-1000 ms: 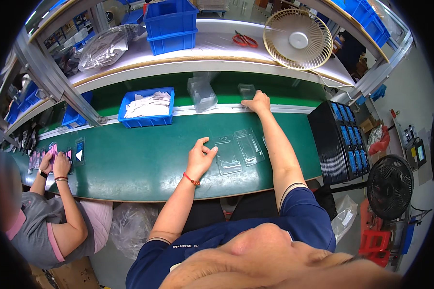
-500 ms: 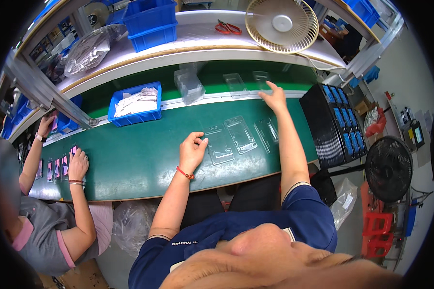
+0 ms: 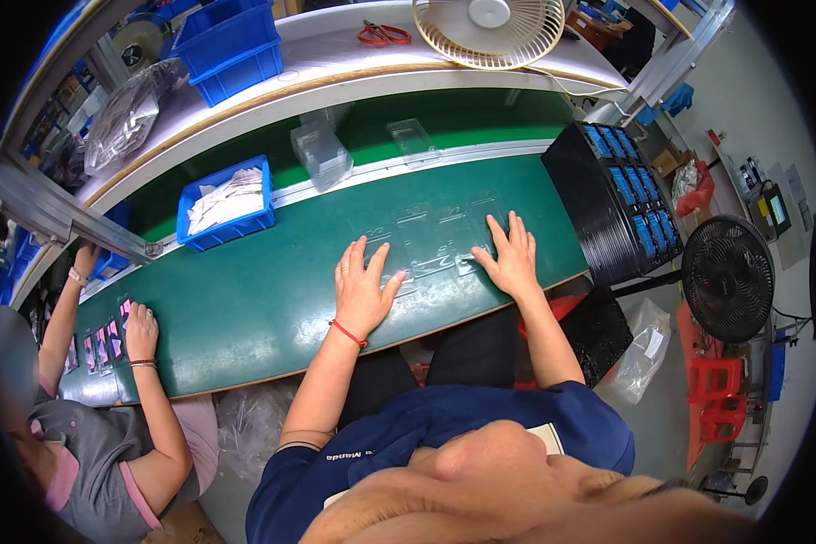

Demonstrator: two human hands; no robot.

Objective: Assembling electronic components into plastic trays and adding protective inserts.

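Note:
Several thin clear plastic trays lie side by side on the green bench in front of me, their edges faint against it. My left hand rests at their left end, fingers spread and palm down. On the opposite end, my right hand is also open, its fingertips on or just beside the rightmost tray. Neither hand grips anything. Farther back, one more clear tray leans by the rail, and a stack of clear trays stands to its left.
A blue bin of white paper pieces sits at the back left. A black rack with blue drawers bounds the right end. Blue bins, red-handled scissors and a fan occupy the shelf. A co-worker's hand handles pink-printed pieces.
My right hand has come back from the rear rail to the trays, and one tray there is gone. The trays now sit closer together. My left hand has spread its fingers. The view has shifted.

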